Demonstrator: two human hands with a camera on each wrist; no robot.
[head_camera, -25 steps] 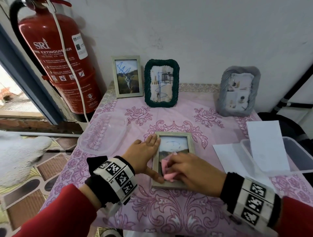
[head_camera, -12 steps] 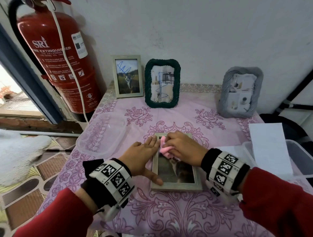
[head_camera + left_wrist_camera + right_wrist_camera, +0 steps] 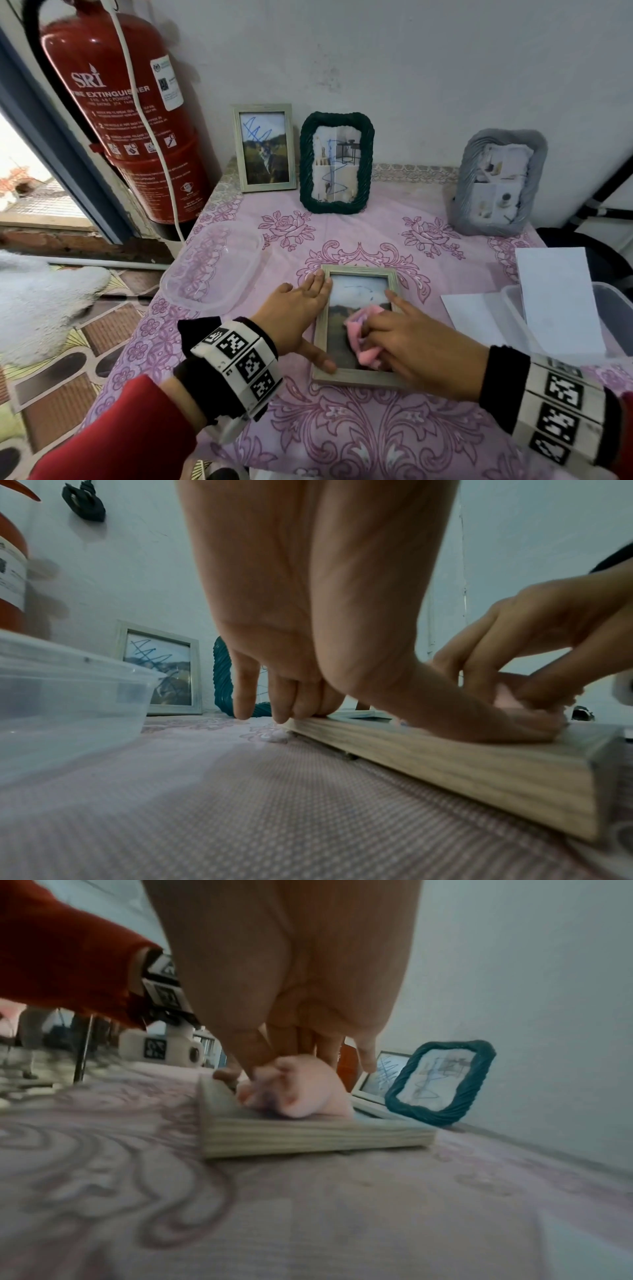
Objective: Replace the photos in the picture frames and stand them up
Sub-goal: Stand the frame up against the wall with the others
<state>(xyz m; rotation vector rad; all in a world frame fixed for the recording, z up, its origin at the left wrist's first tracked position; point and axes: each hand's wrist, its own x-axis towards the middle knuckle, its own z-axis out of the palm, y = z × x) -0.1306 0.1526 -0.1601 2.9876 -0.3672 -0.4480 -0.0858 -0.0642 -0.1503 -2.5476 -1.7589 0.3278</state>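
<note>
A pale wooden picture frame (image 3: 356, 378) (image 3: 462, 772) (image 3: 308, 1139) lies flat, glass up, near the table's front. My left hand (image 3: 298, 308) (image 3: 308, 642) lies flat along its left rail, fingers straight, thumb on the near corner. My right hand (image 3: 407, 346) (image 3: 291, 988) pinches a pink cloth (image 3: 364, 337) (image 3: 301, 1091) (image 3: 524, 710) against the lower half of the glass, index finger stretched out. Faint blue scribble shows on the upper glass. Three frames stand against the wall: a wooden frame (image 3: 264, 147), a green rope frame (image 3: 336, 162) and a grey frame (image 3: 498, 181).
A clear plastic tub (image 3: 212, 267) sits left of the flat frame. At the right lie white sheets (image 3: 555, 301) over another clear tub (image 3: 613, 301). A red fire extinguisher (image 3: 120, 113) stands beside the table's far left corner. Pink floral cloth (image 3: 342, 438) covers the table.
My right hand with the pink cloth has slid from the top of the glass back down to its lower half. The left hand has stayed on the frame's left rail.
</note>
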